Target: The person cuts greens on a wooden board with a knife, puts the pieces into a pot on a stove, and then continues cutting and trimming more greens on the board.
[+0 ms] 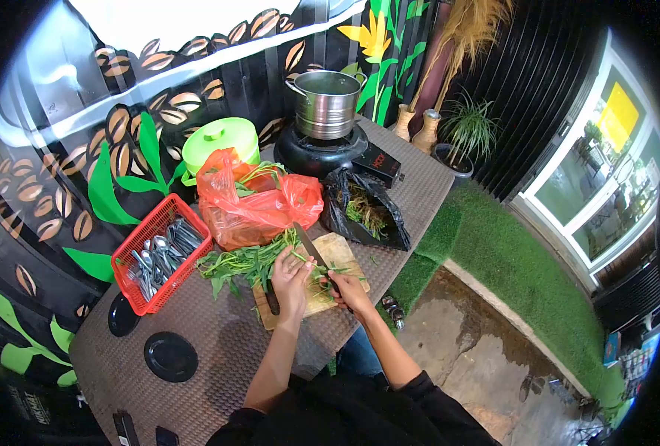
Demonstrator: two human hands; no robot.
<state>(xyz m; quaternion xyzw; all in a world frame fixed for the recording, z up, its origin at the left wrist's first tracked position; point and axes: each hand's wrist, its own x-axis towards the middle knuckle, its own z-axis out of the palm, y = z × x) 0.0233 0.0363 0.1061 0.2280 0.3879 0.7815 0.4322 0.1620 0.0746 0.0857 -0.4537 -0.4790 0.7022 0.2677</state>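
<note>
My right hand is closed round the dark handle of a knife, whose blade points up and to the left. Green stems are pinched in my left hand, close beside the blade. Both hands are over a wooden cutting board with cut green pieces on it. A pile of leafy greens lies at the board's left edge. Under my left hand a second dark handle shows on the board. Behind the greens stands a red plastic bag with stems inside.
A red basket of cutlery and black plates are on the left. At the back are a lidded green container and a steel pot on a black stove. A black bag of plant scraps lies right of the red bag.
</note>
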